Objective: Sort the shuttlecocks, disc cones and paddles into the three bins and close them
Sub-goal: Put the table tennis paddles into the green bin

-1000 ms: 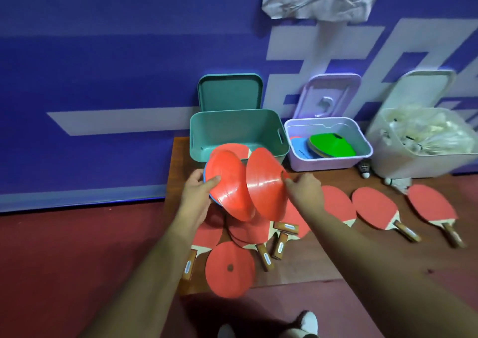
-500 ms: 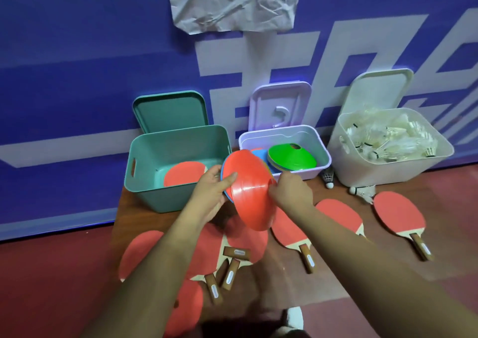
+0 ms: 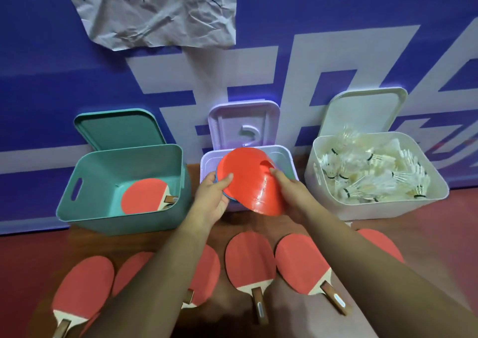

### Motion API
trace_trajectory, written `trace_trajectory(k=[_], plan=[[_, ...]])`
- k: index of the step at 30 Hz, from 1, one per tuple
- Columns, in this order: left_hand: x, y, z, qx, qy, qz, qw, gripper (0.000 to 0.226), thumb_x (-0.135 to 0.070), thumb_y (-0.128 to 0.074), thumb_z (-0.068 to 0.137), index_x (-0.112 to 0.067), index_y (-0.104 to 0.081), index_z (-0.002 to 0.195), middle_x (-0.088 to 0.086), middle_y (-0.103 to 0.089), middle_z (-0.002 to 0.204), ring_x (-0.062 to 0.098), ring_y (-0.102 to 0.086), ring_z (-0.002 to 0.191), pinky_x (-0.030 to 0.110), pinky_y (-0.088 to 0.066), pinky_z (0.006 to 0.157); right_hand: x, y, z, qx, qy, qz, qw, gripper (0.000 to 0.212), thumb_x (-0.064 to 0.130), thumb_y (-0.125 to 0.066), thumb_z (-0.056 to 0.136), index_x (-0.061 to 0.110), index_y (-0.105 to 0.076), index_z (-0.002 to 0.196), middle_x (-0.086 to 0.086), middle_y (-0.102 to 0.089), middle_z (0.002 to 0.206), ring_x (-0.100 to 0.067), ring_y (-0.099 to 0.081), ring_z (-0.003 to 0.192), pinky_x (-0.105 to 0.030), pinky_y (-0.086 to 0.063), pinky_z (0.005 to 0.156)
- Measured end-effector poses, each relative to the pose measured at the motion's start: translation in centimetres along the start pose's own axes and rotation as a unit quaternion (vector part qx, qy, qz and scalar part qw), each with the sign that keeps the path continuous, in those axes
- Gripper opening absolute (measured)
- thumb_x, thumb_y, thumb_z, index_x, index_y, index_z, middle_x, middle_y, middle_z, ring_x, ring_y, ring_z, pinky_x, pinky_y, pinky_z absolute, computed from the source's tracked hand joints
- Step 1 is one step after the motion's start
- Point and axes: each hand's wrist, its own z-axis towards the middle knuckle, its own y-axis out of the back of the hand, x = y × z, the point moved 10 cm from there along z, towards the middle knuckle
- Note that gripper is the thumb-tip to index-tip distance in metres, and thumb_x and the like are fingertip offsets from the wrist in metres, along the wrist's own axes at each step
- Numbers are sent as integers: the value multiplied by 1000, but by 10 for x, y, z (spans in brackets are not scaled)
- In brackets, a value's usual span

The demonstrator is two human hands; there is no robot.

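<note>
Both arms are bare and reach forward from the lower edge of the view, drawing together toward the middle. The left forearm (image 3: 155, 273) rises from the lower left, and the right forearm (image 3: 367, 262) comes in from the lower right. The left hand (image 3: 210, 203) is turned palm inward. Its thumb (image 3: 227, 179) is pressed flat on the near face of an orange disc cone (image 3: 248, 182) at the left rim, and its other fingers curl behind, out of sight. The right hand (image 3: 291, 195) grips the cone's right side with knuckles up and one fingertip (image 3: 273, 174) just beside the centre hole. Both hands hold the cone off the floor, tilted with its face toward the camera.
</note>
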Motion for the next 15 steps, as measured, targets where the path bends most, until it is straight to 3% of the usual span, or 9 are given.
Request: trace_trajectory(k=[2, 4, 6, 8, 10, 12, 14, 15], plan=[[9, 2, 16, -25, -1, 25, 999, 23, 2, -62, 88, -3, -56, 109, 22, -66, 110, 28, -66, 91, 44, -52, 92, 5, 16, 17, -41, 13, -26, 999, 52, 49, -77, 68, 13, -69, 105, -3, -73, 97, -18, -70, 89, -35, -57, 82], [14, 6, 31, -46, -4, 44, 998, 19, 0, -63, 88, -6, -57, 105, 18, -68, 104, 25, -69, 85, 39, -57, 81, 12, 29, 37, -86, 24, -41, 995, 73, 56, -80, 52, 9, -67, 107, -4, -72, 96, -16, -69, 85, -27, -55, 68], [15, 14, 44, -69, -16, 39, 997, 14, -2, -60, 91, -8, -57, 102, 14, -69, 99, 21, -70, 79, 36, -59, 73, 16, 38, 54, -124, 25, -52, 991, 97, 67, -79, 33, 10, -64, 110, -3, -71, 99, -16, -69, 86, -31, -57, 74], [15, 30, 58, -115, -35, 41, 992, 11, -2, -56, 93, -10, -57, 101, 10, -69, 92, 17, -69, 72, 33, -60, 68, 16, 45, 80, -145, 28, -78, 986, 110, 76, -76, 28, 11, -59, 115, -4, -69, 108, -19, -67, 91, -39, -57, 85], [18, 45, 68, -146, -26, 51, 988, 12, -1, -54, 94, -11, -59, 101, 5, -70, 83, 18, -68, 67, 35, -59, 66, 20, 42, 86, -145, 27, -117, 982, 118, 81, -71, 35, 7, -50, 124, -9, -62, 120, -27, -62, 106, -44, -51, 95], [24, 59, 77, -177, -8, 142, 974, 14, -3, -58, 83, -12, -61, 93, 5, -70, 75, 26, -66, 71, 43, -57, 72, 19, 35, 91, -128, 32, -188, 973, 107, 75, -69, 59, 4, -40, 134, -21, -52, 131, -36, -49, 123, -44, -42, 104], [25, 71, 81, -200, 20, 344, 917, 25, -9, -53, 64, -10, -62, 88, 13, -70, 88, 33, -66, 84, 48, -56, 81, 13, 26, 95, -99, 54, -278, 954, 86, 61, -65, 79, 6, -35, 139, -28, -45, 136, -39, -40, 130, -40, -36, 105], [25, 73, 80, -200, 38, 448, 870, 31, -8, -53, 65, -8, -61, 95, 17, -68, 99, 35, -64, 92, 44, -55, 83, 9, 21, 98, -82, 67, -315, 943, 80, 55, -64, 83, 9, -34, 140, -29, -42, 136, -39, -38, 131, -39, -35, 105]])
